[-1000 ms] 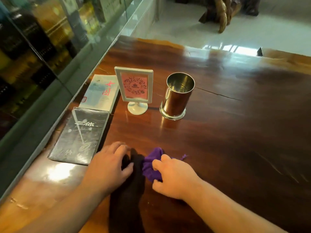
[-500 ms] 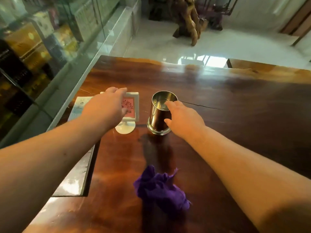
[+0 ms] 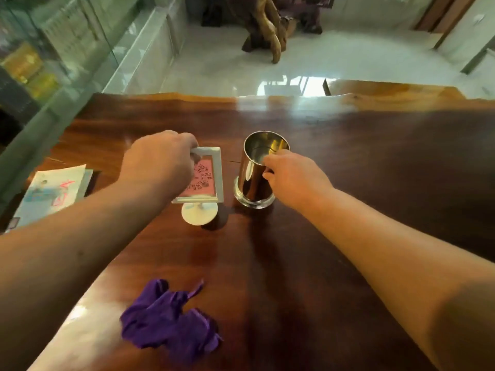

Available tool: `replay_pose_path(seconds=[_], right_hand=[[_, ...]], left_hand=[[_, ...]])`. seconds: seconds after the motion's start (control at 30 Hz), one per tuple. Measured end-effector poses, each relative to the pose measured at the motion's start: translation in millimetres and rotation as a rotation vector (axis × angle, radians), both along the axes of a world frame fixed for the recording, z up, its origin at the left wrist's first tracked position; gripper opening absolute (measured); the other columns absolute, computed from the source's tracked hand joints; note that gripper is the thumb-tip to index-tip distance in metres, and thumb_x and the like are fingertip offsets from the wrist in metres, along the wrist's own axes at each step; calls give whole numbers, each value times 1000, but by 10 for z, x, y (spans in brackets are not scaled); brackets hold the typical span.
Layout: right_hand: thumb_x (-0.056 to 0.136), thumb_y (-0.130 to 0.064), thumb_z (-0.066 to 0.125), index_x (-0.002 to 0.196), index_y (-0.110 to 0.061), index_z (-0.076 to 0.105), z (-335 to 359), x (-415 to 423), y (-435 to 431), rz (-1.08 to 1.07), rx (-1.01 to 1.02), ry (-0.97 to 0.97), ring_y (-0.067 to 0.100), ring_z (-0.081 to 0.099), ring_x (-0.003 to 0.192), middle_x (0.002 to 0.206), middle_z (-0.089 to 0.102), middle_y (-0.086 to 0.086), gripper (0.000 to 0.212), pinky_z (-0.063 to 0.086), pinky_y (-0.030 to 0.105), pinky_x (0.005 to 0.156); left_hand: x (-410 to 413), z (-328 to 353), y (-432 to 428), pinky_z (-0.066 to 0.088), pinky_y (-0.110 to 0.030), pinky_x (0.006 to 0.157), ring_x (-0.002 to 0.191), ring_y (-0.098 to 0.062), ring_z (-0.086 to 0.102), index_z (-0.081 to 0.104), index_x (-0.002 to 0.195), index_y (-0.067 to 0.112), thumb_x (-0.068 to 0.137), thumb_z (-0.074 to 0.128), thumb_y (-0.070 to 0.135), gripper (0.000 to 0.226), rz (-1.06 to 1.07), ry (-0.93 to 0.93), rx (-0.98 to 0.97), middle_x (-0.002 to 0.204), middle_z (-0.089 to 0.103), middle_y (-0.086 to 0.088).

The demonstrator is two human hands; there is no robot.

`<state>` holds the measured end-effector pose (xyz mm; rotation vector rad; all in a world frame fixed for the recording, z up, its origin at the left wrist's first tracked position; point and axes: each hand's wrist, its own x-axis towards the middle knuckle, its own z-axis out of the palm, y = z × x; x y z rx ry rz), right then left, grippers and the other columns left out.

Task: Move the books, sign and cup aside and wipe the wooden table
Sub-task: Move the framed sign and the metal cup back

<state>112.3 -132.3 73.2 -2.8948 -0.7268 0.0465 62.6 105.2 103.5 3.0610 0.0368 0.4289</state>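
Two hands out: left hand (image 3: 160, 159) pinching sign (image 3: 205, 178) frame top, sign tilted; right hand (image 3: 293, 178) wrapped round steel cup (image 3: 254, 172); purple cloth (image 3: 168, 322) loose on wooden table (image 3: 375, 162).

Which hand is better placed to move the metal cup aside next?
The right hand. Its fingers already grip the rim of the cup, while the left hand is busy holding the top of the sign.
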Motion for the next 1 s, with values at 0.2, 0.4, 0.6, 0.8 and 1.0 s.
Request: replay_pose_path(seconds=[0.2, 0.4, 0.6, 0.8, 1.0], right_hand=[[104, -30, 53, 102, -21, 61, 45, 130, -1296, -101, -102, 35, 31, 61, 83, 95, 54, 0, 12, 47, 39, 67], [103, -30, 54, 103, -21, 63, -52, 120, -1925, -126, -88, 60, 33, 62, 86, 97, 57, 1, 12, 53, 42, 72], [104, -29, 53, 104, -22, 64, -172, 139, -2102, -99, -66, 52, 28, 61, 79, 95, 56, -1, 13, 45, 35, 64], [103, -31, 52, 106, -23, 62, -215, 83, -2121, -116, -75, 70, 28, 62, 84, 96, 54, -3, 12, 50, 38, 66], [87, -52, 64, 140, -27, 50, 72, -29, -1976, -243, -140, -81, 34, 55, 107, 129, 58, 3, 60, 53, 46, 79]], left_hand=[[394, -97, -1172, 40, -32, 50, 72, -25, 58, 69, 109, 28, 97, 62, 38, 18, -94, 25, -59, 88, 61, 0], [611, -203, -1803, 43, -39, 61, 83, -37, 64, 69, 112, 26, 99, 59, 36, 20, -117, 92, -25, 98, 65, -7], [652, -289, -2002, 50, -38, 60, 81, -34, 65, 69, 114, 25, 99, 59, 35, 20, -109, 115, 9, 97, 65, -6], [615, -326, -2039, 47, -40, 61, 84, -37, 66, 67, 114, 21, 101, 57, 34, 21, -78, 121, 9, 100, 64, -8], [405, -217, -1870, 58, -44, 71, 96, -36, 68, 57, 132, 23, 93, 72, 37, 44, -81, 142, -141, 125, 60, -6]])
